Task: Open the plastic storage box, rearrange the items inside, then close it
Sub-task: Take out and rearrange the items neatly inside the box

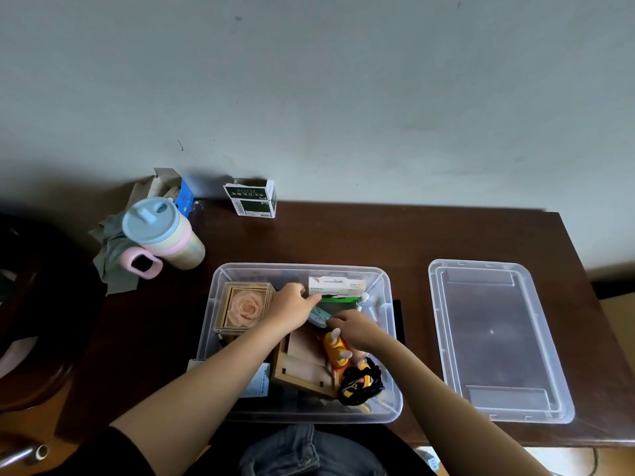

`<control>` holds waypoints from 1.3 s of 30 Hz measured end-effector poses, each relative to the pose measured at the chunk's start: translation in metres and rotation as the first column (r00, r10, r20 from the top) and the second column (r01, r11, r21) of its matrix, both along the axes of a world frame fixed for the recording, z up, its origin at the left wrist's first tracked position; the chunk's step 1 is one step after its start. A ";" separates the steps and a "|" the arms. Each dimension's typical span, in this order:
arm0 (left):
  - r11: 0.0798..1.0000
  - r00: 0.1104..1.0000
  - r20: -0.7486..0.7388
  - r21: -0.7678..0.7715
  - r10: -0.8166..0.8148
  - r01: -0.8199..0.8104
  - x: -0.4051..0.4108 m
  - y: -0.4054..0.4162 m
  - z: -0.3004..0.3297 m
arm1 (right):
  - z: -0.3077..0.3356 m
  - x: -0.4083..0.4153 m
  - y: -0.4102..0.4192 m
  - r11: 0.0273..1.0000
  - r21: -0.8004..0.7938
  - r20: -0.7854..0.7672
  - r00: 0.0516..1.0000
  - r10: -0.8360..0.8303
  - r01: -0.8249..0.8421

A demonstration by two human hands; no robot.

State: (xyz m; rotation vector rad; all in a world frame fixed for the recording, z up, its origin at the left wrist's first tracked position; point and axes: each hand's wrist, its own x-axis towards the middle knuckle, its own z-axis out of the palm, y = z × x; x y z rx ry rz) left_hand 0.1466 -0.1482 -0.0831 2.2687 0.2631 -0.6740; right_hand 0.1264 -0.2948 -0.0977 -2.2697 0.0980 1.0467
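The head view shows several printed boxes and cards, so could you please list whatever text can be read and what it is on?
Green and white carton by the wall: printed characters, too blurred to read.
White box in the storage box: dark line of print, illegible.
Blue card: marks too small.
Pale leaflet: print too small.
Nothing is legible.

A clear plastic storage box (220,304) sits at the front edge of a dark brown counter (343,235), its see-through lid (498,338) toward the right edge. Inside: a peach rose (244,308) in a tan frame, a pale wooden tray (305,359), a yellow-and-red toy (336,348), a black-and-yellow bundle (360,384), a white carton (335,286) over a green pack (338,298) and a light blue packet (318,317). At the back left corner stand a pastel cup with a pale blue lid (151,219) and pink handle (141,264), a grey-green cloth (110,255) and a blue-sided box (184,197); a dark green and white carton (252,199) stands at the back edge.
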 end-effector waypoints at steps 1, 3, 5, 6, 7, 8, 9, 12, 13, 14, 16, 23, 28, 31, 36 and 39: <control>0.997 0.997 -0.023 0.008 -0.071 0.071 -0.001 0.003 0.001 | 0.000 -0.001 0.000 1.000 -0.011 0.005 1.000 -0.012 0.012; 0.972 0.969 -0.088 0.028 -0.231 0.234 -0.002 0.007 0.003 | 0.001 -0.001 -0.002 0.999 -0.031 0.017 1.000 -0.019 0.019; 0.913 0.912 -0.141 0.085 -0.384 0.398 -0.003 0.010 0.005 | 0.004 -0.002 -0.002 0.997 -0.071 0.036 0.999 0.026 -0.023; 0.876 0.882 -0.154 0.125 -0.446 0.465 -0.004 0.010 0.006 | 0.006 -0.002 -0.002 0.994 -0.095 0.049 0.997 0.060 -0.055; 0.840 0.856 -0.157 0.170 -0.493 0.515 -0.005 0.009 0.007 | 0.008 -0.002 -0.002 0.989 -0.116 0.061 0.994 0.096 -0.088; 0.812 0.840 -0.143 0.214 -0.524 0.543 -0.007 0.008 0.007 | 0.011 -0.002 -0.002 0.981 -0.140 0.074 0.987 0.146 -0.135; 0.794 0.833 -0.108 0.256 -0.543 0.551 -0.009 0.008 0.007 | 0.014 -0.002 -0.002 0.966 -0.170 0.087 0.973 0.212 -0.196; 0.761 0.810 0.030 0.366 -0.586 0.536 -0.011 0.006 0.012 | 0.024 -0.003 -0.003 0.923 -0.198 0.085 0.933 0.350 -0.329; 0.743 0.795 0.054 0.398 -0.605 0.538 -0.010 0.006 0.014 | 0.027 -0.005 -0.004 0.921 -0.180 0.076 0.929 0.363 -0.345; 0.727 0.779 0.073 0.423 -0.622 0.541 -0.008 0.006 0.017 | 0.030 -0.006 -0.005 0.923 -0.157 0.073 0.928 0.365 -0.351; 0.716 0.759 0.119 0.451 -0.640 0.533 -0.008 0.007 0.025 | 0.034 -0.008 -0.008 0.933 -0.112 0.085 0.932 0.352 -0.342; 0.913 0.802 0.437 0.171 -0.406 0.369 -0.020 0.043 0.055 | 0.041 -0.009 -0.011 0.950 -0.090 0.112 0.945 0.308 -0.299; 0.969 0.873 0.476 -0.147 -0.106 0.197 -0.036 0.074 0.057 | 0.043 -0.011 -0.011 0.962 -0.146 0.183 0.949 0.257 -0.232; 0.925 0.948 0.316 -0.369 0.031 0.093 -0.045 0.089 0.056 | 0.043 -0.011 -0.008 0.996 -0.064 0.228 0.971 0.078 -0.065; 0.921 0.943 0.301 -0.310 -0.139 0.235 -0.059 0.102 0.052 | 0.042 -0.018 -0.005 0.987 -0.020 0.160 0.974 0.164 -0.163; 0.944 0.942 0.289 -0.223 -0.173 0.242 -0.061 0.102 0.051 | 0.040 -0.024 -0.004 0.979 -0.088 0.311 0.928 0.204 -0.185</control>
